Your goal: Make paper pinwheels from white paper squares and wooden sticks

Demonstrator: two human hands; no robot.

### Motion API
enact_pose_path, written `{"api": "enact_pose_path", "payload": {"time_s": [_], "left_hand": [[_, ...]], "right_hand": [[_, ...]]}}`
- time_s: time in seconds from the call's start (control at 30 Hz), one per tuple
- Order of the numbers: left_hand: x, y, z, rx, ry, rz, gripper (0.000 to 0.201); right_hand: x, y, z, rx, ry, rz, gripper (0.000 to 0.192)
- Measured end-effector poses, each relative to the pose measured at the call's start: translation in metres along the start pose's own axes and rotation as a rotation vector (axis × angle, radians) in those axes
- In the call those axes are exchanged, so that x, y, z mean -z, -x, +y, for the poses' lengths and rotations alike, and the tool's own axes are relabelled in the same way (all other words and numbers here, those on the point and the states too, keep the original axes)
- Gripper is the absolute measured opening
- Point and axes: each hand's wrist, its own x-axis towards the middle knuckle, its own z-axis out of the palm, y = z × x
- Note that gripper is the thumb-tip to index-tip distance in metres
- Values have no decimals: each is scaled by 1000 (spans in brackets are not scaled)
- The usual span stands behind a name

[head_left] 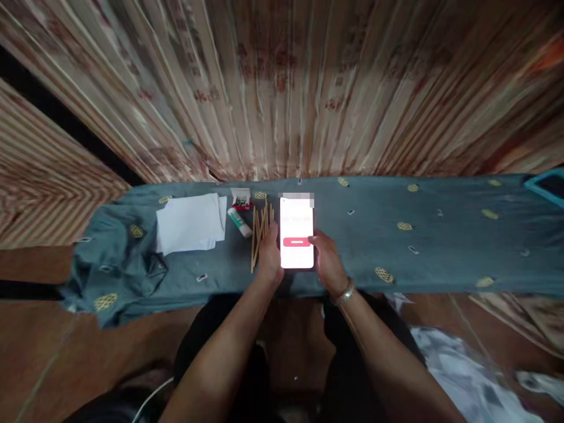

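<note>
Both hands are on the phone (296, 234) now. The left hand (269, 258) is closed around its left edge, holding it upright over the cloth-covered desk (440, 235); the right hand (328, 261) cups the other side, thumb resting at the red button on the lit screen. Just left lie wooden sticks (261, 232), a glue stick (238, 222), a small box (241, 200) and white paper (190, 223), all untouched. It looks like a screen tap is in hand; a light, accurate thumb press suits.
</note>
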Motion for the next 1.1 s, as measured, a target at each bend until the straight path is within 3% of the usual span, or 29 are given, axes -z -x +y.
{"api": "enact_pose_path", "payload": {"time_s": [1.1], "left_hand": [[-4, 1, 1, 30, 14, -2, 34]], "right_hand": [[-2, 2, -3, 10, 47, 42, 18]]}}
